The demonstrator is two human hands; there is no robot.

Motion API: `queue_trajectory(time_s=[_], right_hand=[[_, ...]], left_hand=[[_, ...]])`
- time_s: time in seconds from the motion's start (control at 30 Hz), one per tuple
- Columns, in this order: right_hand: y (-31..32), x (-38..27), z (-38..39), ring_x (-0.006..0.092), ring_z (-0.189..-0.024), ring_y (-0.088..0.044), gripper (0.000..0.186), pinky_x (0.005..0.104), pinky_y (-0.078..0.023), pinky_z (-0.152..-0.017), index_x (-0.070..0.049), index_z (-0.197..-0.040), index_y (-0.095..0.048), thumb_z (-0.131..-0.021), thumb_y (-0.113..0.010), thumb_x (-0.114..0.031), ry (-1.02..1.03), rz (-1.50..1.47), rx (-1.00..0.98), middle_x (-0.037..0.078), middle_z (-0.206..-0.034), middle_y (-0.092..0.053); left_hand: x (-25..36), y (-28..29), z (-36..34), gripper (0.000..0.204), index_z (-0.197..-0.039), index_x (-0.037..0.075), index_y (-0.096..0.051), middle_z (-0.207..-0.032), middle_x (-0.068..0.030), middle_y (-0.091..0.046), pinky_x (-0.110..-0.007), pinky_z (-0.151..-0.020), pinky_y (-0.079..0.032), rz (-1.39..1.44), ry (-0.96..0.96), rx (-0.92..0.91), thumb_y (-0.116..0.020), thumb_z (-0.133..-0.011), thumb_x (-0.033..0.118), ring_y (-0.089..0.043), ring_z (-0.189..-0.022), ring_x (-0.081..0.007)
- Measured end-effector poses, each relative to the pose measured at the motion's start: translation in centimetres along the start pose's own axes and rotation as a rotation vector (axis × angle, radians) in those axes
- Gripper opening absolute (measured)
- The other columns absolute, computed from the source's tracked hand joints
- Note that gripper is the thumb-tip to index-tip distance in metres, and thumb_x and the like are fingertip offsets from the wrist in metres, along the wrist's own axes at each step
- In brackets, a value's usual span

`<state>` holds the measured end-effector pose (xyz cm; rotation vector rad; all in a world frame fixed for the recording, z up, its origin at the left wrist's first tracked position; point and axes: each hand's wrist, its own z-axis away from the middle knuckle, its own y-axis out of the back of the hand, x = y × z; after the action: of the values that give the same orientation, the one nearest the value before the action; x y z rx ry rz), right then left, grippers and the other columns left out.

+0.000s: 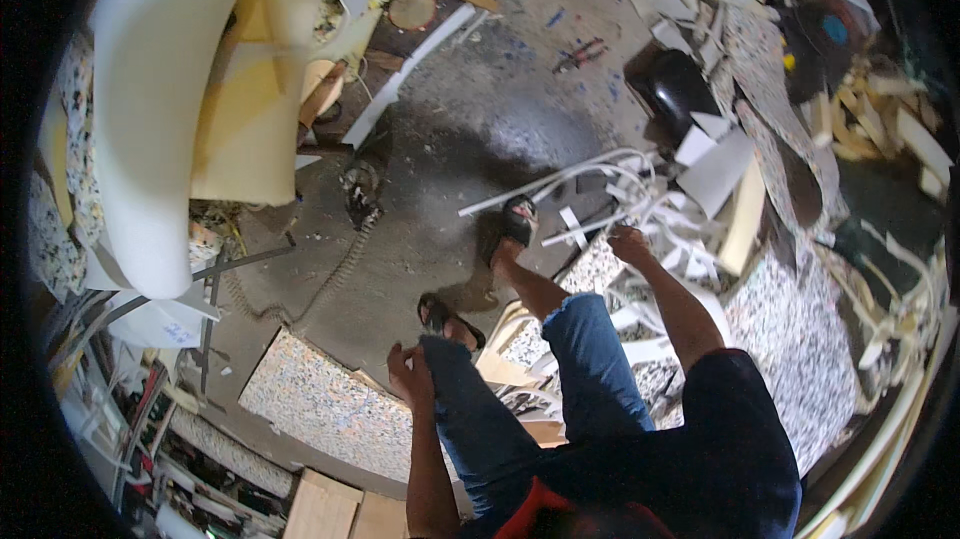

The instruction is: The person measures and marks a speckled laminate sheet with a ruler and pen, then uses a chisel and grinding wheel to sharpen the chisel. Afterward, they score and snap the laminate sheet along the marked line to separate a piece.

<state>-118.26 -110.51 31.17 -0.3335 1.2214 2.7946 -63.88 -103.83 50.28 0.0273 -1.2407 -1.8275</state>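
Beside my left knee is my left hand (408, 375), its fingers curled in; what they hold, if anything, is too small to make out. My right hand (628, 243) reaches out past my right knee with its fingers closed, at the edge of a tangle of white foam strips (660, 214). Whether it grips one of those strips is hidden. One long thin strip (520, 193) runs left from the pile above my right foot. Under and beside my right arm lie more white offcuts and a speckled foam sheet (800, 324).
Large white and yellow foam pieces (150, 119) stand at the left. A coiled hose (345, 264) crosses the floor. Red-handled pliers (580, 55) and a black rounded object (680, 89) lie farther off. A speckled foam board (310, 394) is near my left arm; scraps heap at the right.
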Motion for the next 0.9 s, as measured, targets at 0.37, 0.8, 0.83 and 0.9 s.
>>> queue_trajectory(time_s=[0.37, 0.8, 0.83, 0.9], right_hand=[[21.8, -6.2, -26.7, 0.0378, -0.097, -0.065, 0.027, 0.0471, -0.053, -0.083, -0.005, -0.103, -0.068, -0.087, -0.068, -0.027, 0.142, -0.454, 0.272, 0.020, -0.101, -0.068], [32.1, -16.4, -53.2, 0.0370, -0.084, -0.069, 0.052, 0.0488, -0.055, -0.076, 0.005, -0.113, -0.057, -0.081, -0.071, -0.033, 0.109, -0.188, -0.131, 0.023, -0.087, -0.066], [32.3, -15.7, -53.5, 0.0370, -0.083, -0.069, 0.049, 0.0486, -0.056, -0.075, 0.005, -0.111, -0.058, -0.081, -0.070, -0.033, 0.149, -0.186, -0.216, 0.023, -0.085, -0.066], [32.6, -13.5, -52.9, 0.0369, -0.080, -0.070, 0.045, 0.0483, -0.056, -0.074, 0.005, -0.106, -0.061, -0.082, -0.068, -0.032, 0.246, -0.160, -0.368, 0.023, -0.079, -0.067]], left_hand=[[30.7, -9.0, -17.4, 0.034, -0.098, -0.002, -0.068, -0.093, -0.0108, -0.069, -0.033, -0.075, -0.052, 0.693, 0.402, -0.258, -0.054, -0.100, 0.029, -0.068, -0.088, -0.0202], [47.3, -22.3, -40.8, 0.046, -0.117, 0.008, -0.062, -0.114, -0.0094, -0.065, -0.032, -0.072, -0.050, 0.920, 0.454, -0.290, -0.059, -0.095, 0.048, -0.065, -0.091, -0.0182], [48.0, -22.6, -41.3, 0.048, -0.119, 0.007, -0.061, -0.116, -0.0092, -0.065, -0.033, -0.070, -0.050, 0.865, 0.469, -0.237, -0.059, -0.094, 0.048, -0.065, -0.089, -0.0183], [49.2, -23.4, -42.2, 0.052, -0.125, 0.007, -0.060, -0.119, -0.0089, -0.064, -0.033, -0.067, -0.050, 0.792, 0.466, -0.122, -0.059, -0.094, 0.048, -0.065, -0.085, -0.0186]])
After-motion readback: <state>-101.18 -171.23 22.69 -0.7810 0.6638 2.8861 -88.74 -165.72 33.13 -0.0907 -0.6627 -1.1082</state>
